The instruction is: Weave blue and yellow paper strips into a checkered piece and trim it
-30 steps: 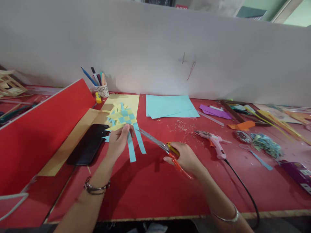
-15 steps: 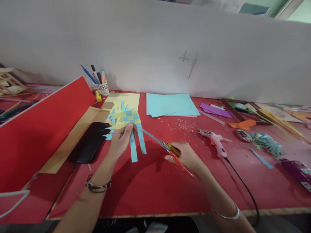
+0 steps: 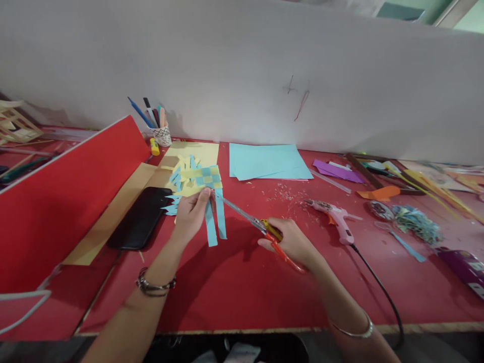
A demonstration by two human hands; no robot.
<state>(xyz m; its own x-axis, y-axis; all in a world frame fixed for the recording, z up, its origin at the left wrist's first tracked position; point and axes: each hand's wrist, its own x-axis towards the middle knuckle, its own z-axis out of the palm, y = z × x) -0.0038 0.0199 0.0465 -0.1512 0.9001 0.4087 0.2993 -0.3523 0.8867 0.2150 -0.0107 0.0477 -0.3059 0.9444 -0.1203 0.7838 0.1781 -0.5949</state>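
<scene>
Between the thumb and fingers of my left hand (image 3: 191, 212) is a piece of woven paper (image 3: 206, 176), a checker of yellow and blue strips. Two blue paper strips (image 3: 212, 227) hang down from its lower edge. My right hand (image 3: 289, 239) grips a pair of scissors (image 3: 260, 225) with red and yellow handles. The blades point up and left, their tips close to the hanging strips by my left fingers. Whether the tips touch the paper I cannot tell. Cut blue and yellow strip ends stick out behind my left hand.
A black phone (image 3: 139, 219) lies left, beside a red board (image 3: 68, 196). Blue paper sheets (image 3: 268, 161) and a pen cup (image 3: 162, 135) stand along the back. To the right lie a pink glue gun (image 3: 333, 217) with its cord, a tassel of yarn (image 3: 416, 222) and paper scraps.
The woven paper has turned slightly, its hanging strips now tilted a little differently. Both hands hold the same things as before, and the whole view has shifted slightly.
</scene>
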